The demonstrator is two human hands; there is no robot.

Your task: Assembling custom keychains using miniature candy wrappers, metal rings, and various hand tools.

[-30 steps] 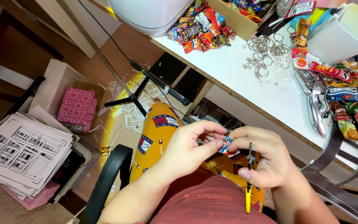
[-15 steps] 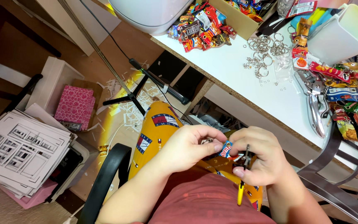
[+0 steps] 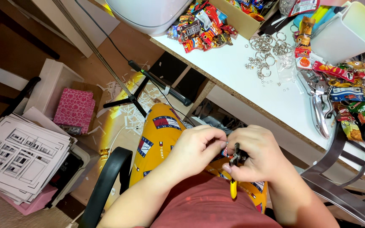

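Observation:
My left hand [image 3: 197, 150] pinches a tiny red-and-blue packet charm [image 3: 224, 150] between thumb and fingers, over my lap. My right hand [image 3: 254, 158] grips small pliers [image 3: 234, 169] with yellow handles, whose dark jaws meet the charm where the two hands touch. The charm is mostly hidden by my fingers. Both hands hover above my yellow printed trouser leg [image 3: 159, 135], below the edge of the white table [image 3: 250, 90].
On the table lie a heap of metal key rings [image 3: 267, 52], miniature snack packets [image 3: 201, 25], silver punch pliers [image 3: 320, 105] and a white container [image 3: 345, 33]. A black tripod [image 3: 140, 90], a pink box [image 3: 73, 110] and stacked printed papers [image 3: 15, 156] sit on the floor at left.
Both hands have drawn closer together and shifted slightly up; the pliers' yellow handles now hang more vertically beneath my right hand.

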